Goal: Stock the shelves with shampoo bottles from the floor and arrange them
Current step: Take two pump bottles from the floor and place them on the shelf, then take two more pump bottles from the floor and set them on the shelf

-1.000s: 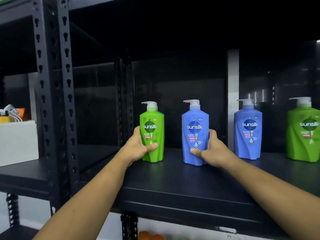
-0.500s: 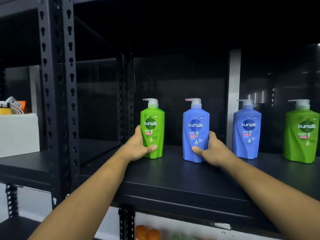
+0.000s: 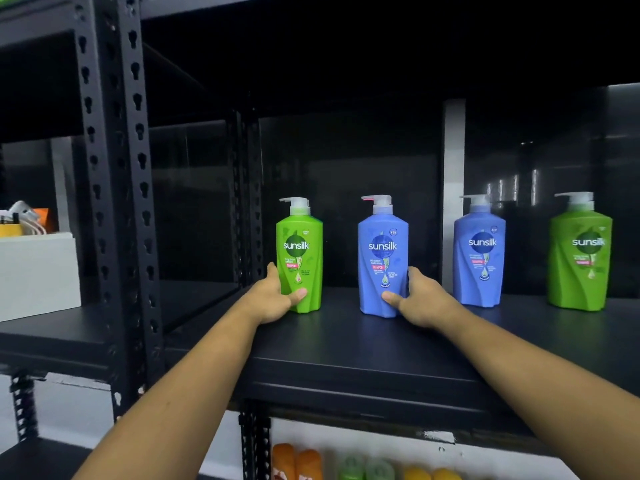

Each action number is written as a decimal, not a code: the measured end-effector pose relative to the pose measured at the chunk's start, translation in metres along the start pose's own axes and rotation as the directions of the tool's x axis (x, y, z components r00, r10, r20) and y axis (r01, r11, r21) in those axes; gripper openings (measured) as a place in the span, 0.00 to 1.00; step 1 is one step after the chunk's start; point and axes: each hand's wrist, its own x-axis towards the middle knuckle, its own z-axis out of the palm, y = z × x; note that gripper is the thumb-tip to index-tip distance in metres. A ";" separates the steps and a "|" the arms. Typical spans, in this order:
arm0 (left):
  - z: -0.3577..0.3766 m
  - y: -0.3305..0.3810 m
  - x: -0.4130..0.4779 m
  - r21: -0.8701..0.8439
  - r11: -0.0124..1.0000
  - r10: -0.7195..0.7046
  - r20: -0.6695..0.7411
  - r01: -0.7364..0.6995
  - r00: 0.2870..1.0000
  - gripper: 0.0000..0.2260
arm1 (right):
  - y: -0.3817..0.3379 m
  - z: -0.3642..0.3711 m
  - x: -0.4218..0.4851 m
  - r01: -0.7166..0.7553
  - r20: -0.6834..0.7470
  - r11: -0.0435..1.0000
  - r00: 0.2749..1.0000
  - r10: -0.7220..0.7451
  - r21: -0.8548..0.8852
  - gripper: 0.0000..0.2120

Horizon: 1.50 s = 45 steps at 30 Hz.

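The black steel shelf board [image 3: 346, 348] carries four upright plastic pump bottles in a row near its back edge. A second blue bottle [image 3: 479, 258] and a second green bottle [image 3: 580, 258] stand apart toward its right end. The leftmost, a green pump bottle [image 3: 300, 258], is gripped low on its left side by the left hand [image 3: 273, 299], with the thumb across its front. Next to it, the blue pump bottle [image 3: 382, 261] is gripped from its right by the right hand [image 3: 420, 299]. All four labels read "sunsilk", and the two held bottles also read "SHAMPOO" on pink.

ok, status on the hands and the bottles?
Left hand grips left green bottle. Right hand grips left blue bottle. Both upright on shelf. Next blue bottle stands apart.
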 end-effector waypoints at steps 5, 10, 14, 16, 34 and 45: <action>-0.001 0.011 -0.022 0.264 0.962 -0.075 0.023 0.067 0.997 0.42 | -0.001 -0.005 -0.012 -0.026 0.066 0.966 0.997 0.045 -0.257 0.19; -0.005 0.025 -0.072 0.350 0.936 0.014 0.063 -0.035 0.998 0.31 | -0.009 -0.023 -0.056 0.053 0.190 0.942 0.982 0.011 -0.332 0.23; -0.002 0.043 -0.117 0.332 0.932 0.125 0.089 -0.148 0.988 0.28 | -0.021 -0.029 -0.105 0.161 0.259 0.929 0.963 -0.073 -0.334 0.26; 0.005 0.052 -0.140 0.332 0.913 0.229 0.063 -0.237 0.971 0.21 | -0.026 -0.027 -0.127 0.215 0.255 0.920 0.958 -0.133 -0.328 0.26; 0.165 -0.054 -0.371 0.005 0.933 0.353 0.181 -0.360 0.918 0.23 | 0.070 0.087 -0.370 0.348 0.412 0.921 0.875 -0.254 -0.173 0.30; 0.302 -0.200 -0.524 0.174 0.973 -0.231 0.688 0.153 0.688 0.26 | 0.188 0.251 -0.543 -0.126 0.799 0.967 0.545 0.253 -0.221 0.24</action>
